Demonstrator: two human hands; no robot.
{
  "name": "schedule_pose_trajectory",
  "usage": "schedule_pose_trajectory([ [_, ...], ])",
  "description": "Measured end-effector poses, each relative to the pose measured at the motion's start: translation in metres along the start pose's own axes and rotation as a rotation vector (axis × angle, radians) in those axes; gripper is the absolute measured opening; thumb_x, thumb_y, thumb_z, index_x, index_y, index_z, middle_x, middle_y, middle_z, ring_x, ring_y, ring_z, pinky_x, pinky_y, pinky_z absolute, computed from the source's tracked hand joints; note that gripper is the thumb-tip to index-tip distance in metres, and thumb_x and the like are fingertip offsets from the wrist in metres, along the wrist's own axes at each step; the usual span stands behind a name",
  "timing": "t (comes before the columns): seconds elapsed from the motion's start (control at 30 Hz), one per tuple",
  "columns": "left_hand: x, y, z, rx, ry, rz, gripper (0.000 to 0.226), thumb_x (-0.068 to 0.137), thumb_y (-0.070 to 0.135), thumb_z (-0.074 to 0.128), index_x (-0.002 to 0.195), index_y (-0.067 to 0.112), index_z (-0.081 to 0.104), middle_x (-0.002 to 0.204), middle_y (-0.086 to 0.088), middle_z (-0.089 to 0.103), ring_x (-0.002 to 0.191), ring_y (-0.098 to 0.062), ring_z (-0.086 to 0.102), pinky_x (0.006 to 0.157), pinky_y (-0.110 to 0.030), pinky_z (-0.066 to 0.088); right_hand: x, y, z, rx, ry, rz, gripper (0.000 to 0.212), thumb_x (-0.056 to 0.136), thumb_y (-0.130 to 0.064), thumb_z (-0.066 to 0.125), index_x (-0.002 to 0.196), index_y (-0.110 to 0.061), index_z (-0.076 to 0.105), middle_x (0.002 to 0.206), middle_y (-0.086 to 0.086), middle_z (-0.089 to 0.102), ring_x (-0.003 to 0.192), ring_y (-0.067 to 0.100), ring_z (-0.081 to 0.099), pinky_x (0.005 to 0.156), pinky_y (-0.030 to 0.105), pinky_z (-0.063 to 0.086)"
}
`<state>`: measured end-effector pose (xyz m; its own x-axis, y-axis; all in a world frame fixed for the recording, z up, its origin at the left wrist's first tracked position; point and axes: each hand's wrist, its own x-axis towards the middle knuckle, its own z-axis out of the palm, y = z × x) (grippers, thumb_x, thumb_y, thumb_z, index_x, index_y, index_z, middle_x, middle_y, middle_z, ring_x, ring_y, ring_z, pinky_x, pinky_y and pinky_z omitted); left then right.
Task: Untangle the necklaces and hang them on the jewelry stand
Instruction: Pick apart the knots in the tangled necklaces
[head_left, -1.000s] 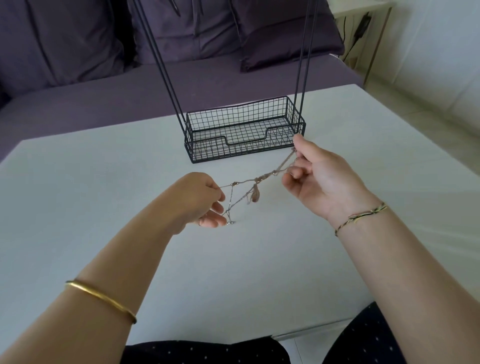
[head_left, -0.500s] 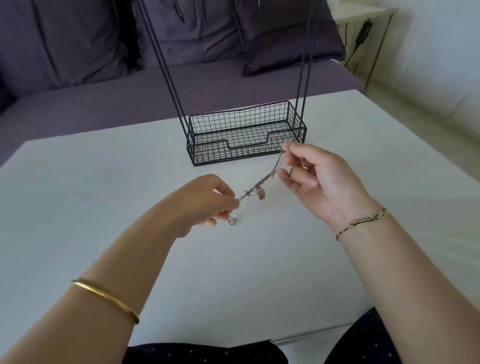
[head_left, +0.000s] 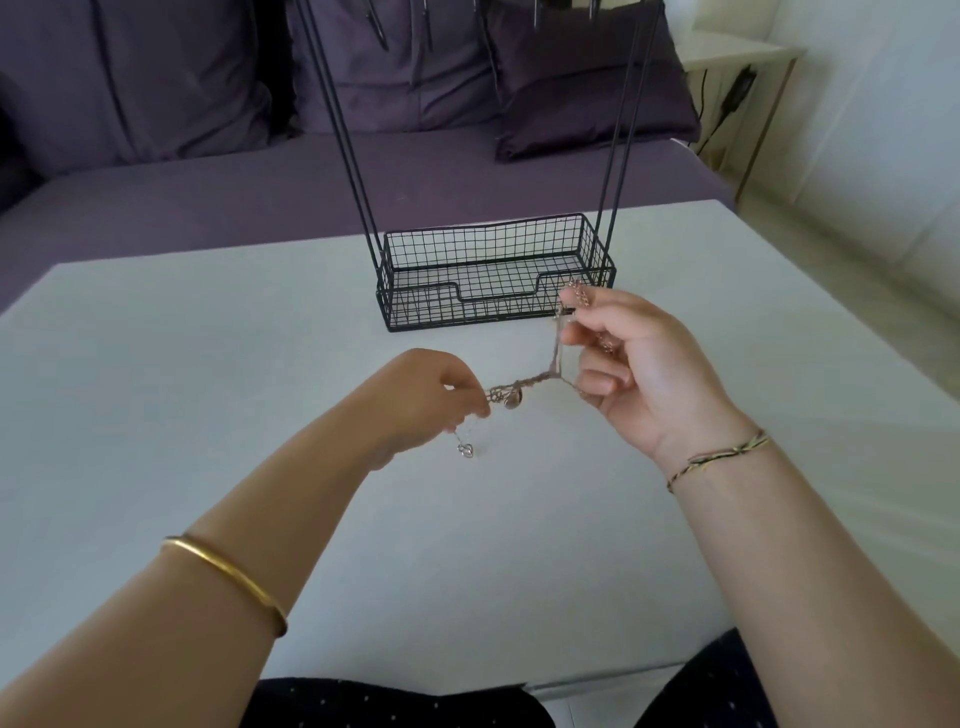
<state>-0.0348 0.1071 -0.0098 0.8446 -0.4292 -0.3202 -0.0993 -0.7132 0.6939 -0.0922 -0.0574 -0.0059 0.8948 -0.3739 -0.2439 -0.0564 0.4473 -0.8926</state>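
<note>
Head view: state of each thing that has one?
Tangled thin metal necklaces: knotted, stretched in the air.
Left hand: pinches the knotted end.
Right hand: grips the chains' other ends.
Small heart pendant: dangles below the left hand.
Black wire jewelry stand: upright on the white table.

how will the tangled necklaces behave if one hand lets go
Probably floppy: the tangled necklaces bend sharply between the left hand and right hand, and a heart pendant dangles freely. Likely light and delicate, given how thin they look. The knot looks tight, so hard pulling might cinch it.
</note>
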Motion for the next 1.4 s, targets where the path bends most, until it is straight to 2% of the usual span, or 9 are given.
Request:
schedule_pose_trajectory([
  [0.17,0.0,0.002,-0.006,-0.115,0.062,-0.036,0.017,0.09,0.014,0.055,0.084,0.008,0.071,0.077,-0.003,0.063,0.061,-0.012,0.056,0.039,-0.01,0.034,0.005,0.004,-0.006,-0.137,0.177,-0.027,0.015,0.088,-0.001,0.054,0.076,-0.009,0.056,0.057,0.005,0.051,0.033,0.007,0.029,0.038,0.016,0.034],
  [0.43,0.005,0.005,-0.009,-0.277,0.328,-0.077,0.016,0.084,0.014,0.056,0.075,0.014,0.07,0.086,-0.007,0.062,0.078,-0.018,0.048,0.07,-0.029,0.041,0.011,0.013,-0.01,-0.397,0.179,-0.102,0.016,0.085,0.003,0.054,0.091,-0.01,0.063,0.07,0.008,0.061,0.042,0.009,0.039,0.042,0.021,0.043],
  [0.53,0.003,0.008,-0.011,-0.37,0.405,-0.073,0.02,0.086,0.011,0.054,0.071,0.015,0.066,0.091,-0.005,0.069,0.086,-0.018,0.057,0.064,-0.021,0.04,0.011,0.015,-0.008,-0.452,0.109,-0.087,0.019,0.08,0.004,0.06,0.084,-0.014,0.066,0.073,0.003,0.053,0.05,0.009,0.043,0.049,0.023,0.046],
  [0.6,0.001,0.011,-0.012,-0.479,0.409,-0.084,0.021,0.087,0.009,0.051,0.071,0.014,0.063,0.087,-0.004,0.07,0.084,-0.015,0.064,0.061,-0.017,0.043,0.01,0.016,-0.006,-0.487,0.057,-0.069,0.02,0.078,0.005,0.063,0.081,-0.015,0.068,0.069,-0.002,0.049,0.048,0.006,0.045,0.053,0.022,0.047],
  [0.77,-0.002,0.016,-0.011,-0.642,0.392,-0.07,0.021,0.087,0.005,0.046,0.073,0.009,0.06,0.091,-0.013,0.072,0.07,-0.018,0.072,0.089,-0.036,0.05,0.008,0.02,-0.004,-0.517,0.015,-0.097,0.016,0.081,0.005,0.064,0.079,-0.01,0.068,0.064,-0.004,0.049,0.037,-0.002,0.046,0.049,0.017,0.048],
  [0.9,-0.003,0.018,-0.011,-0.71,0.394,-0.076,0.021,0.09,0.004,0.043,0.074,0.005,0.057,0.083,-0.011,0.066,0.042,-0.012,0.054,0.061,-0.028,0.056,0.008,0.018,-0.003,-0.434,0.05,-0.137,0.012,0.085,-0.001,0.064,0.076,-0.009,0.066,0.059,-0.001,0.045,0.037,0.002,0.039,0.048,0.02,0.049],
  [1.0,-0.003,0.019,-0.012,-0.681,0.38,-0.123,0.021,0.088,0.005,0.042,0.071,0.006,0.054,0.078,-0.01,0.061,0.041,-0.01,0.031,0.038,-0.019,0.036,0.005,0.015,-0.002,-0.395,0.053,-0.177,0.012,0.086,-0.005,0.063,0.077,-0.012,0.066,0.066,0.005,0.052,0.039,0.006,0.035,0.045,0.021,0.047],
  [1.1,-0.003,0.018,-0.014,-0.554,0.295,-0.168,0.019,0.086,0.01,0.046,0.067,0.01,0.05,0.077,-0.009,0.052,0.045,-0.012,0.026,0.036,-0.019,0.023,0.001,0.012,0.001,-0.38,0.025,-0.211,0.008,0.088,-0.01,0.061,0.081,-0.012,0.065,0.072,0.006,0.061,0.038,0.006,0.033,0.041,0.023,0.041],
  [1.4,-0.013,0.024,-0.008,-0.232,0.074,0.012,0.011,0.076,0.027,0.077,0.087,0.025,0.074,0.056,0.009,0.035,0.044,-0.007,0.03,0.044,-0.018,0.025,-0.003,0.008,0.003,-0.331,0.009,-0.298,0.006,0.088,-0.011,0.061,0.086,-0.009,0.066,0.07,0.003,0.059,0.04,0.008,0.033,0.041,0.022,0.036],
])
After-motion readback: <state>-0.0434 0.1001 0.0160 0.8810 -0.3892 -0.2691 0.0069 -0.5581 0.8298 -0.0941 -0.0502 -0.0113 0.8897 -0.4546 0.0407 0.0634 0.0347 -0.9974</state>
